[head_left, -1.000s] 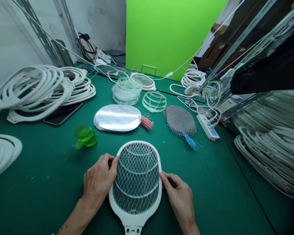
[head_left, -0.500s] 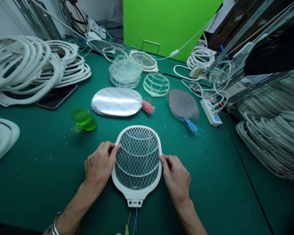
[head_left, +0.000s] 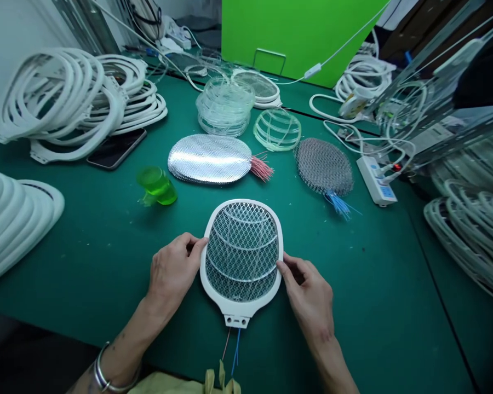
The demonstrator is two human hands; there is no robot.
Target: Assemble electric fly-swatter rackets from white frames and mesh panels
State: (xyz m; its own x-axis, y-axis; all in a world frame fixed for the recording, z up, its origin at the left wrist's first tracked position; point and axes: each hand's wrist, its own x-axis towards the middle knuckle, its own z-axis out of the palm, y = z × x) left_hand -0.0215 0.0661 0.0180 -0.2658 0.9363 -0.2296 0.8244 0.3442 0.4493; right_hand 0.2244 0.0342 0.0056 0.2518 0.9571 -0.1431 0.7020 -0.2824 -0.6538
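Between my hands is a white racket head (head_left: 213, 298), like that of an electric mosquito swatter, with metal mesh (head_left: 243, 257) and curved ribs inside its frame. My left hand (head_left: 175, 265) pinches the frame's left edge, thumb on top. On the opposite edge, my right hand (head_left: 308, 287) grips it between thumb and fingers. Red and blue wires (head_left: 236, 350) come out of the narrow neck, which points toward me. Beyond it lie a stack of shiny mesh sheets (head_left: 209, 158) with red wires and a pile of grey mesh (head_left: 324, 167) with blue wires.
White frames (head_left: 57, 98) are heaped at the left, beside a phone (head_left: 117, 149). More frames (head_left: 476, 235) stand stacked at the right. Clear plastic rings (head_left: 224, 106), a green gel-like lump (head_left: 158, 186) and a power strip (head_left: 377, 181) sit on the green table.
The view has shifted, so the table's things appear farther right and slightly higher. Both hands keep their hold on the racket head's edges.
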